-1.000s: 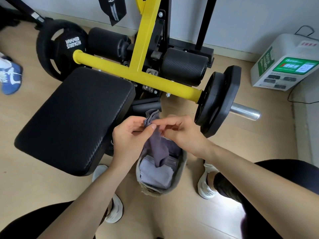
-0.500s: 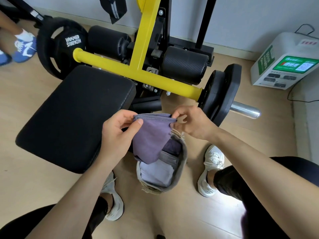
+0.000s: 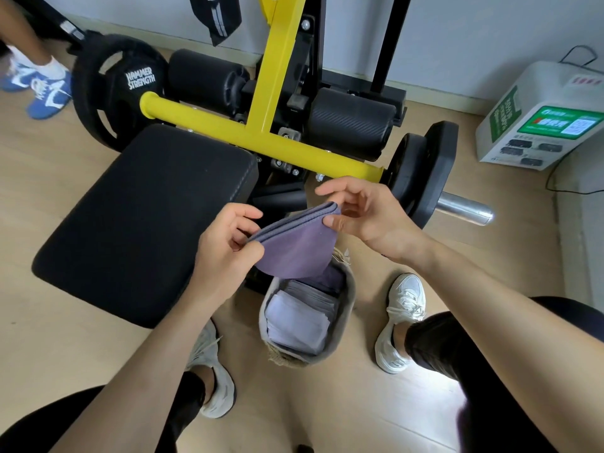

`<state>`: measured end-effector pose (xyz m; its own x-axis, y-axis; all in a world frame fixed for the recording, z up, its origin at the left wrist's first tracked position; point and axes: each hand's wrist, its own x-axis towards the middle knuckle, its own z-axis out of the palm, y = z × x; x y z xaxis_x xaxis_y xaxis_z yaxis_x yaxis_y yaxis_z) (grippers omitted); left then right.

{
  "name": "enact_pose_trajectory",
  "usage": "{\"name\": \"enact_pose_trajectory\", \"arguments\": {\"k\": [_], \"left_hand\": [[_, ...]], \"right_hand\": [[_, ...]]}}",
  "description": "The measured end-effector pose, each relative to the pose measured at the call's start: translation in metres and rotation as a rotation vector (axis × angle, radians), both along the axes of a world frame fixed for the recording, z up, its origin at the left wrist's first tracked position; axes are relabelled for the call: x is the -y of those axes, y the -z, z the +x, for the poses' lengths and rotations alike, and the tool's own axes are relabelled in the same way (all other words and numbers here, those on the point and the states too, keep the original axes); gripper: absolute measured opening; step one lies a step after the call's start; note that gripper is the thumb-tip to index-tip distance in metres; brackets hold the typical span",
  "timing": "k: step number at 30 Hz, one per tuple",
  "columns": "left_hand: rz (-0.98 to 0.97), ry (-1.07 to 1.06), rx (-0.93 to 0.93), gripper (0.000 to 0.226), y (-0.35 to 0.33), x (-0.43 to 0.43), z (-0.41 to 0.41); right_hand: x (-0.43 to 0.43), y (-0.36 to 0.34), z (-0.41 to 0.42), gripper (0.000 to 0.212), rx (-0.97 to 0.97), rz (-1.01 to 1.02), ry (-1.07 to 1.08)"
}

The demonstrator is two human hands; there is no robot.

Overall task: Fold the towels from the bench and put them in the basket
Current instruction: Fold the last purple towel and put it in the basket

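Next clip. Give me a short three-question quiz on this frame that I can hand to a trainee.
1. True or false: the left hand and the right hand both pinch the purple towel.
2. The towel is: A) on the floor, B) held up over the basket, C) lying inside the basket.
3. How many towels lie on the bench pad?
Key: 1 true; 2 B; 3 none.

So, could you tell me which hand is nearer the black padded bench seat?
Left. The left hand sits at the black padded bench seat's right edge; the right hand is farther right, beside the black weight plate.
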<state>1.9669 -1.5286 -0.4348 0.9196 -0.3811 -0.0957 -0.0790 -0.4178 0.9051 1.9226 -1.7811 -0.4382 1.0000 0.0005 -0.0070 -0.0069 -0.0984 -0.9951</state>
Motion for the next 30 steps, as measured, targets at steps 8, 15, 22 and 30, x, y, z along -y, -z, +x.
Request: {"name": "enact_pose_trajectory", "arguments": {"k": [8, 15, 22, 30], "left_hand": [[0.265, 0.205, 0.287, 0.045, 0.014, 0.032, -0.014], [0.104, 0.189, 0.306, 0.026, 0.016, 0.033, -0.015], [-0.085, 0.118, 0.282, 0.006, -0.009, 0.026, -0.01], [-0.213, -0.326, 0.235, 0.007, -0.023, -0.016, 0.021]], "right_hand": [[-0.015, 0.002, -0.003, 0.031, 0.003, -0.132, -0.134], [-0.008, 0.009, -0.001, 0.03, -0.079, -0.063, -0.153], [-0.014, 0.029, -0.008, 0.026, -0.258, -0.122, -0.286], [-0.007, 0.054, -0.01, 0.013, -0.383, -0.365, -0.291]]}}
